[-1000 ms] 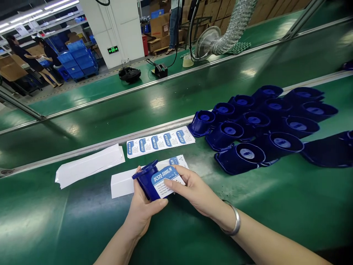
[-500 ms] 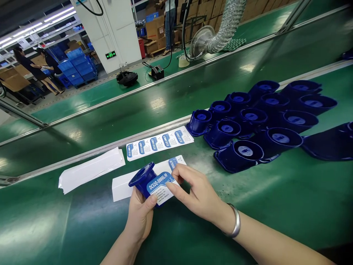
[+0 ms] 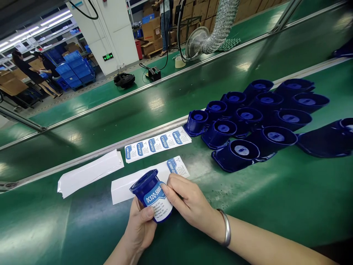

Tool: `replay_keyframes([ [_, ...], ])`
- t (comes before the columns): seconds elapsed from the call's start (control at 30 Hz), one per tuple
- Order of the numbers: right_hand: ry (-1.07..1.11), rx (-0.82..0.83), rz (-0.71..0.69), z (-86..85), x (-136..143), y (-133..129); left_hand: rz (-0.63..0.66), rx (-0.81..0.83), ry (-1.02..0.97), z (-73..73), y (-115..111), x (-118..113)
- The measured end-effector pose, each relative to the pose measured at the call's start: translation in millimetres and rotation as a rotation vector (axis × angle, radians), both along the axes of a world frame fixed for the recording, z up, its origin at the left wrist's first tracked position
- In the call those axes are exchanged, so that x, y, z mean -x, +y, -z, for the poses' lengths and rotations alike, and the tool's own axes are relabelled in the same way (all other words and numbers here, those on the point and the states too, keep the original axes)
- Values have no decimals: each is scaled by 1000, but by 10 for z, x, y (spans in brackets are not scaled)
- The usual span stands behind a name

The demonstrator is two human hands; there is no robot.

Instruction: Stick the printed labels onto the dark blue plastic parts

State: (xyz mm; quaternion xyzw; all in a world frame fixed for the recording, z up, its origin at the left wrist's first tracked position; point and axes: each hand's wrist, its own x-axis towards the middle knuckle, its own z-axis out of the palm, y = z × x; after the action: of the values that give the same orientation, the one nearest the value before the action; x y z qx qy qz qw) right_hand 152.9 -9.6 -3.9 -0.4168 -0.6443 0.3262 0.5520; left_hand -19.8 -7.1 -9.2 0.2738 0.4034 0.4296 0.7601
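My left hand [image 3: 142,221] is wrapped round a dark blue plastic pump housing [image 3: 140,186], its flanged rim tilted up. A blue and white label [image 3: 159,206] printed "DC52Q-5000L" curves round the housing's side, with my left thumb on its lower left edge. My right hand [image 3: 190,200] is closed, thumb and fingertips at the label's right edge, against the housing. Behind the housing lies a mostly bare backing strip [image 3: 124,189] with one printed label [image 3: 178,167] at its right end. A sheet of several labels [image 3: 157,144] lies farther back.
Several dark blue housings [image 3: 241,150] stand grouped on the green bench at right. White paper strips [image 3: 91,171] lie at left near the metal rail [image 3: 82,157]. Beyond are a flexible metal duct [image 3: 219,33], a black device [image 3: 124,80] and people [image 3: 31,71] in the background.
The label, earlier sticking out flat past the housing's right side, now follows its curve. My right hand has moved slightly left and down with the label's edge. The view has shifted slightly.
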Motion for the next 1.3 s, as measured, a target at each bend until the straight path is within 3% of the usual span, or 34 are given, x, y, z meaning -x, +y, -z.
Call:
replay_keyframes([
  [0.37, 493, 432, -30, 281, 205, -18, 113, -35, -109, 54, 97, 17],
  [0.57, 458, 230, 151, 231, -42, 107, 265, 41, -321, 16, 110, -33],
  [0.67, 423, 229, -20, 186, -112, 116, 331, 122, -391, 28, 104, -80],
  [0.8, 398, 407, -221, 204, -93, 86, 388, 205, -433, 43, 96, -111],
  [1.03, 525, 539, -145, 261, -8, 51, 305, 261, -280, 2, 109, -106],
  [1.2, 580, 544, -179, 218, 5, 20, 301, 132, -110, 8, 150, -77],
  [1.3, 511, 542, -118, 198, -8, 23, 324, 30, -18, 9, 155, -69],
])
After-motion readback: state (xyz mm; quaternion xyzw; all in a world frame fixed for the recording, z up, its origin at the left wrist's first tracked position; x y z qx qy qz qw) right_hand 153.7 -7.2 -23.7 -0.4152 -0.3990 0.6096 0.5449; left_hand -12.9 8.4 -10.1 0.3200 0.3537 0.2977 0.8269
